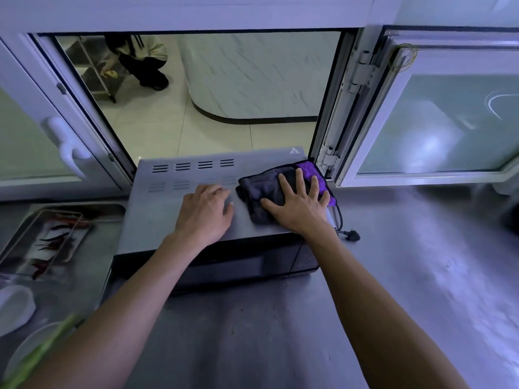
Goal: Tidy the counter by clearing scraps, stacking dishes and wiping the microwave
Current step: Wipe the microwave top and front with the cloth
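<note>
On top of the grey microwave (179,203), the right hand (299,204) pressed flat, fingers spread, on a crumpled grey and purple cloth (269,189). Beside it, the left hand (203,213) rested flat, holding nothing.

Right hand (299,204) presses cloth (266,189) on microwave (168,211); left hand (203,211) seemingly flat.

We are in a working kitchen, likely a commercial one. We see a long steel counter (393,276) carrying a microwave (196,209), a metal tray (16,248) of red chillies (53,242) near its left edge, and an open serving window (362,108) looking onto a tiled floor (174,130).
</note>
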`<act>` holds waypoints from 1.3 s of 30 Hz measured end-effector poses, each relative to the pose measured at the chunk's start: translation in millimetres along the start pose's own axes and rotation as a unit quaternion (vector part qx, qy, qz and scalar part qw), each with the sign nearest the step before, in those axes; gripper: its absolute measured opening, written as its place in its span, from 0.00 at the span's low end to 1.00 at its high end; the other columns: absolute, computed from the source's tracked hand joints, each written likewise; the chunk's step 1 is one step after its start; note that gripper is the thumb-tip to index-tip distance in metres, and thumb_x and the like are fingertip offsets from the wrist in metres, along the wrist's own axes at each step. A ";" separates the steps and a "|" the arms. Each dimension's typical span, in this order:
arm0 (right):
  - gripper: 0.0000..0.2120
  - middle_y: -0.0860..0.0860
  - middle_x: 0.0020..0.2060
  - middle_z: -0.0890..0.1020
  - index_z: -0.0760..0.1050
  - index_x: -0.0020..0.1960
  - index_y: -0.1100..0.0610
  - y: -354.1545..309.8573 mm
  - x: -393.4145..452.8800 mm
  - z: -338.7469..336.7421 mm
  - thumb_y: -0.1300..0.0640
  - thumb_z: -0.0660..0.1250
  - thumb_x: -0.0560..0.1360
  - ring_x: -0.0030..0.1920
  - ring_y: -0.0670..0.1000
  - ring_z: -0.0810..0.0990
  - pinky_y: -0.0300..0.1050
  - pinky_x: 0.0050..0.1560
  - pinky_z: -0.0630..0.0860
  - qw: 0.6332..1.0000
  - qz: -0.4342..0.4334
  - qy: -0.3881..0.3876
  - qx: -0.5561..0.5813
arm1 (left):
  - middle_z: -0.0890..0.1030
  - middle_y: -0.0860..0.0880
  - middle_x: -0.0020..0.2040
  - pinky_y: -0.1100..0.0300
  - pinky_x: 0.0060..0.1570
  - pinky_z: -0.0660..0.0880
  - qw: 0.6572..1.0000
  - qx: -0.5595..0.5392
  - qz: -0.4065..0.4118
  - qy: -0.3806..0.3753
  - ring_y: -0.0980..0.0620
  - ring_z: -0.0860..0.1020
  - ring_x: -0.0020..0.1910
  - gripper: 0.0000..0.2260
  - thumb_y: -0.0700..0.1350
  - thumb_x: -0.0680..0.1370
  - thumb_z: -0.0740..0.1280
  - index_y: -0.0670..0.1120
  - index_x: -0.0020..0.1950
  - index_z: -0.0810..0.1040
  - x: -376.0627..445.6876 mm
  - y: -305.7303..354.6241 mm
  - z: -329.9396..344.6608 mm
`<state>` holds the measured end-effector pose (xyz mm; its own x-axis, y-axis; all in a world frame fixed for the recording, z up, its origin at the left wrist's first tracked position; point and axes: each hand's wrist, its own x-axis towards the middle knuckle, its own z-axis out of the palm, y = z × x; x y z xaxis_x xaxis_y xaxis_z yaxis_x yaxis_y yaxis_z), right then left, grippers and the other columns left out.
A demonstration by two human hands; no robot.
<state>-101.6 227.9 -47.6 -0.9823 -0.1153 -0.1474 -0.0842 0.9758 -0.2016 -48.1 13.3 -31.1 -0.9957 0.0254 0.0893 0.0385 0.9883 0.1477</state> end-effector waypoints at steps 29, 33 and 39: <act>0.44 0.52 0.80 0.38 0.42 0.80 0.39 -112.7 61.5 18.9 0.22 0.45 0.69 0.78 0.66 0.37 0.74 0.71 0.34 0.999 -0.043 -0.009 -0.004 | 0.78 0.49 0.64 0.47 0.58 0.74 0.998 -0.014 -0.056 0.028 0.43 0.74 0.63 0.14 0.48 0.79 0.62 0.46 0.62 0.80 -17.7 -104.8 -21.9; 0.44 0.53 0.80 0.37 0.42 0.80 0.40 -147.0 43.3 27.6 0.21 0.44 0.69 0.78 0.67 0.36 0.74 0.71 0.34 0.997 -0.069 -0.020 -0.013 | 0.80 0.48 0.62 0.48 0.55 0.74 0.997 -0.002 -0.066 0.032 0.42 0.75 0.60 0.13 0.47 0.79 0.62 0.45 0.59 0.81 -45.3 -132.6 -32.2; 0.43 0.53 0.80 0.36 0.40 0.80 0.41 -200.0 14.0 40.1 0.22 0.45 0.71 0.78 0.67 0.35 0.75 0.70 0.34 0.994 -0.102 -0.033 -0.019 | 0.79 0.48 0.63 0.48 0.55 0.75 0.995 -0.008 -0.086 0.045 0.42 0.75 0.61 0.14 0.46 0.79 0.62 0.44 0.60 0.81 -82.7 -167.2 -46.4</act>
<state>-91.8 23.6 -48.2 -0.9314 -0.3217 -0.1704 -0.2878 0.9374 -0.1962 31.7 -161.0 -17.5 -0.9762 -0.1582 0.1486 -0.1299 0.9744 0.1836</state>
